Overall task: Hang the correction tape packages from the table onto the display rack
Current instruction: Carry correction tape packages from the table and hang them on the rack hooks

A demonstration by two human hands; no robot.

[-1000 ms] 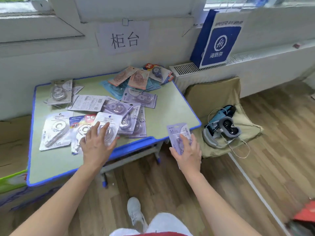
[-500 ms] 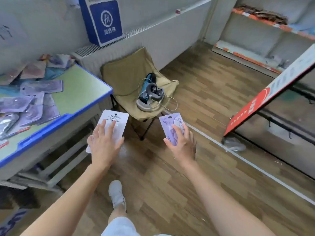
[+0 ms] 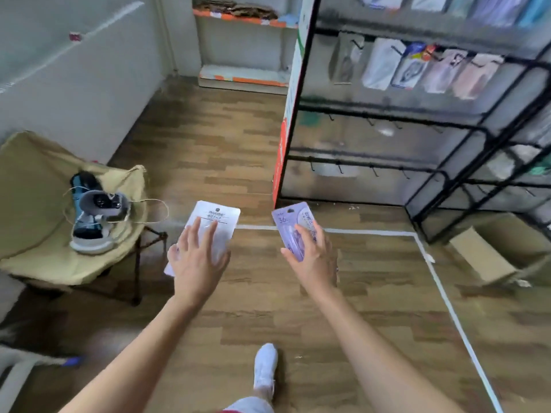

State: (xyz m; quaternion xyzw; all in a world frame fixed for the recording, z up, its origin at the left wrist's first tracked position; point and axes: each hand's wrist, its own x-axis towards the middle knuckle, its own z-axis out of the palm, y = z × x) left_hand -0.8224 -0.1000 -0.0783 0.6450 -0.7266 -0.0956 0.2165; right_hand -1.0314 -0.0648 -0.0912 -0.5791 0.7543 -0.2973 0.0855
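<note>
Wooden floor fills the lower frame, with a white shoe at bottom centre. Above it, mid-frame, the left hand holds a white package, fingers spread flat over its face and thumb at its left edge. Just right of it, and apart, the right hand grips a purple package, fingers laid over its lower half. Both packages are in the air above a white tape line. At left, a tan chair carries a headset. At right, a cardboard box sits on the floor. Beyond, at upper right, stands the black rack, blurred, with hung packages on its upper row and hooks lower down.
</note>
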